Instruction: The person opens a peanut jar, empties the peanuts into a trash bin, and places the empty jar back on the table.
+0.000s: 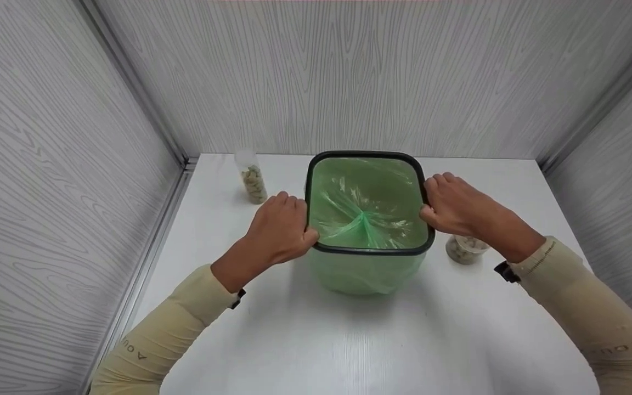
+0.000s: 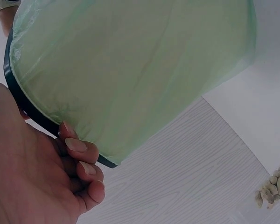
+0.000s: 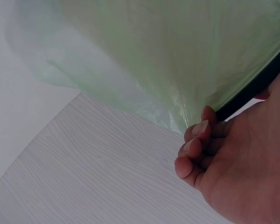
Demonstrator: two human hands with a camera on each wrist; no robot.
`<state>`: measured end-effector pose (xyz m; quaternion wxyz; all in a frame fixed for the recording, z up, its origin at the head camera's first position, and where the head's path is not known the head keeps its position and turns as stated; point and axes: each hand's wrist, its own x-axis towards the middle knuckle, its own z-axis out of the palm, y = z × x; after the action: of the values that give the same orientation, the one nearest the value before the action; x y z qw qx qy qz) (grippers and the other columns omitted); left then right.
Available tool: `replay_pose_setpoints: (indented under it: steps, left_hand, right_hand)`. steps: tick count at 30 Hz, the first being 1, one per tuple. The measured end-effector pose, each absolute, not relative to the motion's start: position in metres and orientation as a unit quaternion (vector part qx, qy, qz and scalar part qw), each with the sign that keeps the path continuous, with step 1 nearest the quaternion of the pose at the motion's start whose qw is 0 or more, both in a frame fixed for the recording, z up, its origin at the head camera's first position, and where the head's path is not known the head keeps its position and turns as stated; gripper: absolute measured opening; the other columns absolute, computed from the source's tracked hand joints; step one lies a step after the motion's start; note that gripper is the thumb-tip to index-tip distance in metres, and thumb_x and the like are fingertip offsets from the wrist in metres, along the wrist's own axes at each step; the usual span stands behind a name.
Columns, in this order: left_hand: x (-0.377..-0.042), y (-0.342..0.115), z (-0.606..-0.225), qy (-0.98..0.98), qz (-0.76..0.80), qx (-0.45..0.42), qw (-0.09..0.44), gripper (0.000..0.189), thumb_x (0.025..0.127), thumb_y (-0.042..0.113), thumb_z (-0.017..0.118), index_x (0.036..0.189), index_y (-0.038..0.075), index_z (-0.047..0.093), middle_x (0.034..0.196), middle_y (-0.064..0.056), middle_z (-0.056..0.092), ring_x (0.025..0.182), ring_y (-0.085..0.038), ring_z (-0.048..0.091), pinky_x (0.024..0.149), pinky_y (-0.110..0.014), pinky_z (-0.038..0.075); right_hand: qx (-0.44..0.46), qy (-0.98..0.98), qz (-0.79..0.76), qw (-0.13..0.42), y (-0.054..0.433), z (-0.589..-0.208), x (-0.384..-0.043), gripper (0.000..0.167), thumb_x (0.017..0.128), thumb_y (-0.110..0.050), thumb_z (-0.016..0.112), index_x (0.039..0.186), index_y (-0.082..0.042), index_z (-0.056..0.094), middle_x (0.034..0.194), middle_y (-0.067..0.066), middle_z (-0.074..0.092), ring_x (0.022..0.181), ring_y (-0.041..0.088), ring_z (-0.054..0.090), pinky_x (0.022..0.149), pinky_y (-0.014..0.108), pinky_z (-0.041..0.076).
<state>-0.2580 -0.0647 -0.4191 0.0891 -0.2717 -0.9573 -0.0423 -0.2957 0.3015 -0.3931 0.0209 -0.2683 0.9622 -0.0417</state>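
Observation:
A trash bin stands in the middle of the head view, with a green plastic bag [image 1: 343,184] lining it and draped down its outside. Around its mouth runs a black rim ring [image 1: 371,252]. My left hand [image 1: 283,227] grips the ring's left side, thumb near the front corner. On the opposite side, my right hand [image 1: 453,206] holds the ring, fingers curled over it. In the left wrist view, fingertips [image 2: 77,145] press the bag against the ring. The right wrist view shows the bag [image 3: 144,88] drawn into creases at the fingertips [image 3: 199,129]. Inside the bin, the bag gathers to a puckered centre.
A tall clear container [image 1: 254,184] of pale brown lumps stands back left on the white table [image 1: 316,345]. Close by my right wrist is a small clear tub [image 1: 464,253] with similar contents. Grey wood-grain panels [image 1: 316,77] enclose the table at the back and sides.

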Motion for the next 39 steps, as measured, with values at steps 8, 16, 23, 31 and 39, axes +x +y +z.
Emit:
replay_pose_setpoints:
  steps: [8,16,23,31,39]
  left_hand:
    - [-0.261,-0.066,-0.421,-0.954,-0.050,-0.279,0.101,0.031,0.091,0.029,0.042,0.083,0.004,0.057,0.078,-0.012,0.058,0.076,-0.029,0.050,0.073,-0.043,0.046]
    - [-0.259,-0.068,-0.425,-0.954,-0.070,-0.275,0.096,0.034,0.097,0.033,0.045,0.084,0.004,0.056,0.079,-0.011,0.058,0.078,-0.029,0.051,0.074,-0.043,0.047]
    - [-0.257,-0.068,-0.427,-0.955,-0.082,-0.269,0.092,0.035,0.099,0.036,0.046,0.086,0.005,0.056,0.080,-0.012,0.058,0.080,-0.030,0.052,0.076,-0.044,0.047]
    - [-0.256,-0.066,-0.426,-0.955,-0.078,-0.268,0.097,0.040,0.101,0.039,0.047,0.090,0.002,0.059,0.084,-0.013,0.061,0.085,-0.032,0.056,0.080,-0.045,0.049]
    - [-0.253,-0.069,-0.424,-0.956,-0.078,-0.266,0.097,0.039,0.101,0.038,0.046,0.087,0.004,0.058,0.082,-0.013,0.060,0.084,-0.032,0.055,0.079,-0.045,0.049]
  right_hand:
    - [-0.276,0.960,-0.049,0.021,0.305,-0.394,-0.300,0.028,0.097,-0.027,0.042,0.092,-0.001,0.051,0.089,0.013,0.053,0.086,0.030,0.048,0.083,0.048,0.040]
    - [-0.266,0.960,-0.065,0.049,0.312,-0.396,-0.298,0.050,0.108,-0.045,0.043,0.112,0.003,0.059,0.110,0.019,0.062,0.105,0.035,0.056,0.093,0.054,0.044]
    - [-0.260,0.962,-0.078,0.040,0.318,-0.397,-0.299,0.061,0.107,-0.055,0.042,0.119,0.001,0.062,0.120,0.020,0.064,0.115,0.038,0.059,0.100,0.057,0.047]
    - [-0.260,0.961,-0.090,0.014,0.331,-0.396,-0.299,0.062,0.107,-0.053,0.044,0.127,0.004,0.059,0.126,0.023,0.063,0.123,0.041,0.057,0.103,0.059,0.046]
    - [-0.250,0.963,-0.099,-0.020,0.349,-0.406,-0.301,0.057,0.109,-0.047,0.044,0.131,0.004,0.058,0.118,0.022,0.062,0.112,0.037,0.057,0.097,0.057,0.046]
